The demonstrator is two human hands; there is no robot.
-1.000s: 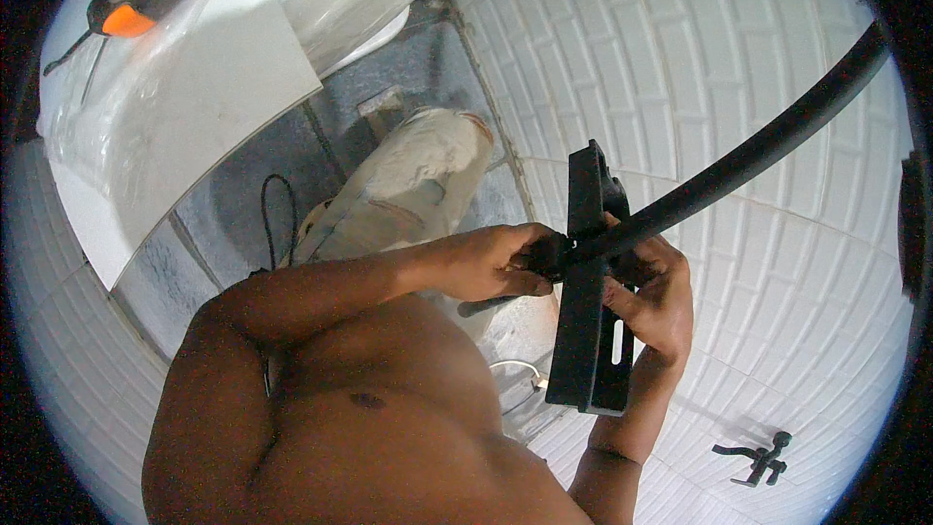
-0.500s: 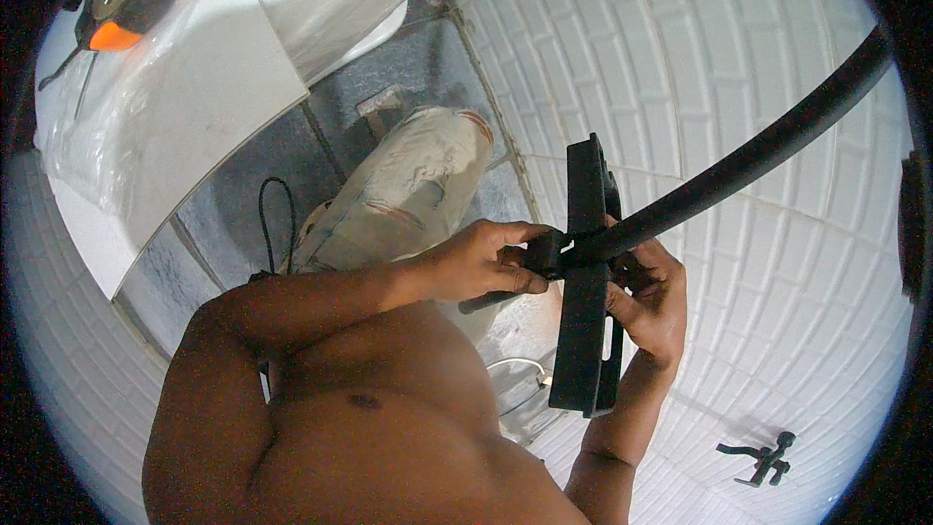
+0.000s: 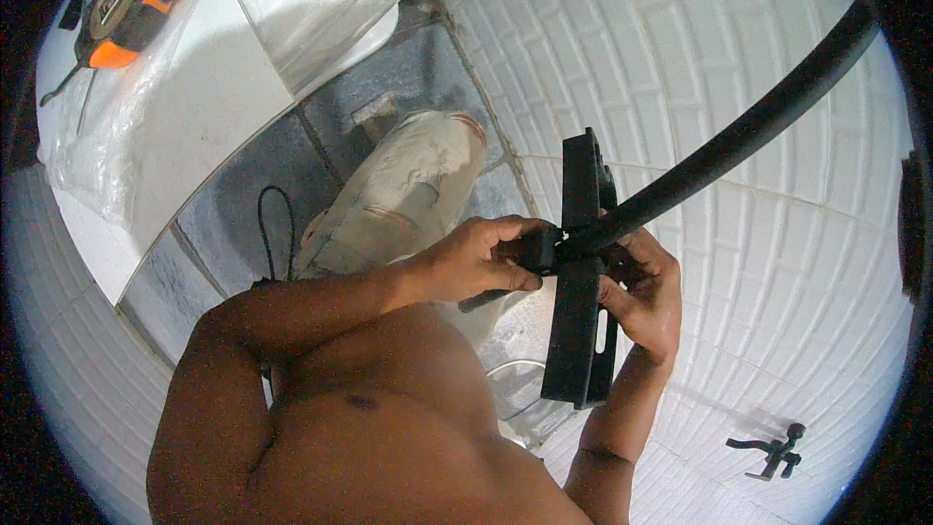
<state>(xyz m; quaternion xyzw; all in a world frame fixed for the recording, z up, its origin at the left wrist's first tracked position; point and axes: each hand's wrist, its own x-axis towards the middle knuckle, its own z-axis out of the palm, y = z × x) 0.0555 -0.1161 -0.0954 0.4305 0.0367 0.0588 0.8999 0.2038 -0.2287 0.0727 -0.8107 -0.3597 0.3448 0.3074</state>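
A long black shelf-like fixture [image 3: 581, 194] with slots along its side is held up in front of my body, its long side running away from me. A thick black tube [image 3: 748, 141] crosses it near the middle and curves off to the upper right. My left hand [image 3: 483, 255] pinches a short black round piece [image 3: 539, 250] against the fixture's left side, between thumb and fingers. On the other side my right hand [image 3: 643, 294] grips the fixture close to the tube, some fingertips hidden behind it.
A white tiled wall [image 3: 680, 58] rises on the right, with a black tap [image 3: 773, 452] low on it. An orange and black tape measure [image 3: 129, 5] lies on the plastic-covered white surface [image 3: 185, 126]. Grey floor tiles [image 3: 243, 175] and a small block [image 3: 376, 115] lie beyond my leg.
The fixture and both hands sit slightly further left in the view, and the tube's far end appears higher. Both hands keep the same hold.
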